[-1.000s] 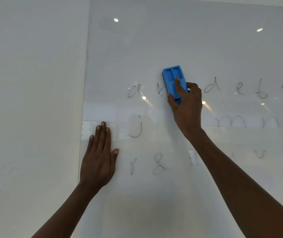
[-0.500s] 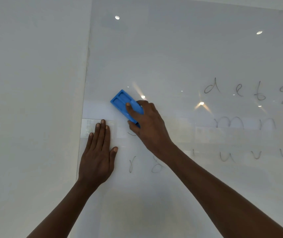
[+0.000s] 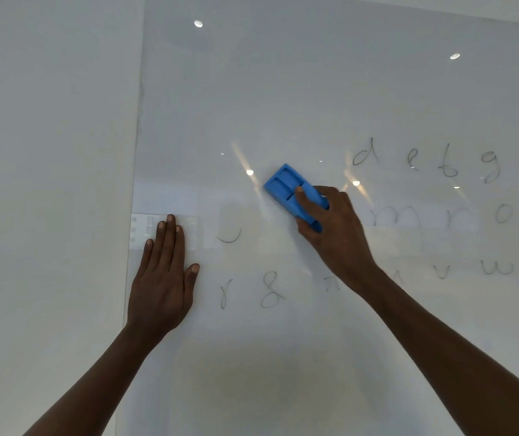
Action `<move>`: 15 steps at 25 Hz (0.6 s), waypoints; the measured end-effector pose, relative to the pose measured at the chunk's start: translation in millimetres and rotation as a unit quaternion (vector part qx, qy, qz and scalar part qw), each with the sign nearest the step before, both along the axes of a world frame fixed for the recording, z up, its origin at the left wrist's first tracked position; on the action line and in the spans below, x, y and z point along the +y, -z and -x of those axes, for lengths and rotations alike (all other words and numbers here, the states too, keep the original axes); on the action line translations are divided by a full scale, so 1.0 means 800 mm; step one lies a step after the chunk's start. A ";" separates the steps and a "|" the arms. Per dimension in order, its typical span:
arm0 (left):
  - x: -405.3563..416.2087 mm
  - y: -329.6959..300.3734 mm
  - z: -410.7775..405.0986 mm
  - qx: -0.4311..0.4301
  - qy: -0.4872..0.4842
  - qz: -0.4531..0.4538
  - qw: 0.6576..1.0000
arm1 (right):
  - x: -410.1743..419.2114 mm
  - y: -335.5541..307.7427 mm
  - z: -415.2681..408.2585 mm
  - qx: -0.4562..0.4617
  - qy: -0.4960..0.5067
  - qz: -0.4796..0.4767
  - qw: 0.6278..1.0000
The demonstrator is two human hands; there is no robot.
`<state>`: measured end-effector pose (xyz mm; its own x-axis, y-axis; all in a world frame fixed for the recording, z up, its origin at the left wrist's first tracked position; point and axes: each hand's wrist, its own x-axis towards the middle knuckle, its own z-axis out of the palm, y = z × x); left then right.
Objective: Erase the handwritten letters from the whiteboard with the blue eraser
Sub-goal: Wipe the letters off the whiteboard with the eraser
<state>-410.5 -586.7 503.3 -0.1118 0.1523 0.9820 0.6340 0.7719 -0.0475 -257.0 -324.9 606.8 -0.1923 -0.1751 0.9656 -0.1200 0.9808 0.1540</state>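
My right hand grips the blue eraser and presses it flat on the glossy whiteboard, tilted up to the left. Right of it runs a top row of grey handwritten letters starting at "d". A middle row shows "m" and more letters to the right. A curved stroke remnant lies left of the eraser. Below sit "r" and "s". My left hand lies flat, fingers together, on the board's left edge.
A plain white wall borders the whiteboard's left edge. A pale taped strip sits under my left fingertips. Ceiling light reflections dot the board. My right forearm crosses the lower right, hiding part of the bottom row.
The eraser swept from the top row down-left, wiping the first top letters and most of the "j", then moved back right to the board's middle. My left hand stayed put.
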 end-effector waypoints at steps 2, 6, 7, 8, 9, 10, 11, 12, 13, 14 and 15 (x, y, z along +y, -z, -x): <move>0.001 0.001 -0.001 -0.005 -0.002 0.000 1.000 | 0.013 0.008 -0.006 0.010 0.021 0.066 0.998; 0.002 0.004 -0.001 -0.013 -0.008 -0.002 1.000 | 0.002 0.029 0.003 0.071 0.043 0.188 0.979; 0.002 0.005 -0.001 -0.013 -0.009 -0.003 1.000 | -0.006 0.031 0.008 0.087 0.037 0.198 0.976; 0.001 0.005 0.000 -0.013 -0.008 -0.003 1.000 | -0.016 0.031 0.013 0.097 0.027 0.194 0.976; 0.001 0.005 -0.001 -0.012 -0.006 -0.003 1.000 | -0.025 0.030 0.017 0.097 0.015 0.177 0.979; 0.001 0.005 -0.001 -0.011 -0.004 -0.002 1.000 | -0.035 0.028 0.021 0.088 0.003 0.151 0.985; 0.001 0.004 -0.001 -0.010 -0.003 -0.003 1.000 | -0.044 0.027 0.025 0.075 -0.008 0.120 0.990; 0.002 0.004 -0.002 -0.010 -0.001 -0.004 1.000 | -0.052 0.028 0.029 0.061 -0.016 0.086 0.994; 0.002 0.005 -0.002 -0.011 0.001 -0.006 1.000 | -0.058 0.030 0.032 0.050 -0.021 0.053 0.997; 0.001 0.005 -0.002 -0.012 0.003 -0.007 1.000 | -0.063 0.034 0.035 0.040 -0.025 0.021 0.999; 0.001 0.007 -0.002 -0.013 0.004 -0.007 1.000 | -0.067 0.040 0.037 0.032 -0.025 -0.010 0.999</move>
<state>-408.8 -585.8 497.9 -0.1361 0.1386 0.9809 0.6411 0.7672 -0.0195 -286.5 -378.5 574.9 -0.1215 -0.2025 0.9717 -0.1578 0.9705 0.1825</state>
